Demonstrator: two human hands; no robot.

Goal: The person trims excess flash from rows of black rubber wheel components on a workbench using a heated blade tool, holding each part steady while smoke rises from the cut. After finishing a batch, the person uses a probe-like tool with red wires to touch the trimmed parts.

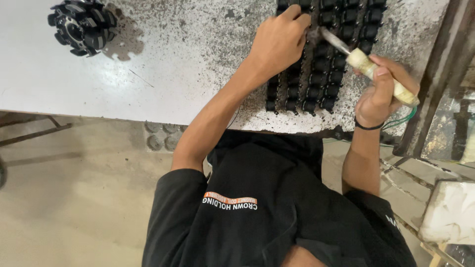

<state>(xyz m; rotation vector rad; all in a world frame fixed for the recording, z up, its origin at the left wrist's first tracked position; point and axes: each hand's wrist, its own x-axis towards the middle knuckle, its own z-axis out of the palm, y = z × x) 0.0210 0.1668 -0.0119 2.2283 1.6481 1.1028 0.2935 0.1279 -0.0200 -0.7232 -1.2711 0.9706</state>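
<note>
Hands at work over rows of small black parts

Table [148, 74], white and heavily speckled with dark grime, carries everything here and spreads out beyond both hands. Black parts [316, 84] lie on it in several neat columns, running from just under the left fingers to beside the right fingers. A round black assembly [81, 25], ringed with the same kind of pieces, sits well apart from the left fingers, at the table's far corner.

The left hand [277, 42] reaches in over the columns, its fingers [297, 15] bent down and pressing on the parts at the top of one row; whether they pinch one cannot be told. The right hand [381, 94] is wrapped tight around the pale, cloth-bound handle of a tool [366, 66], thumb on top. The tool's thin metal blade [334, 40] slants away from the right fingers toward the left fingers, its tip lying over the parts just beside them. A dark band [368, 126] circles the right wrist, and a green wire [403, 118] curls just behind that hand at the table edge.
</note>
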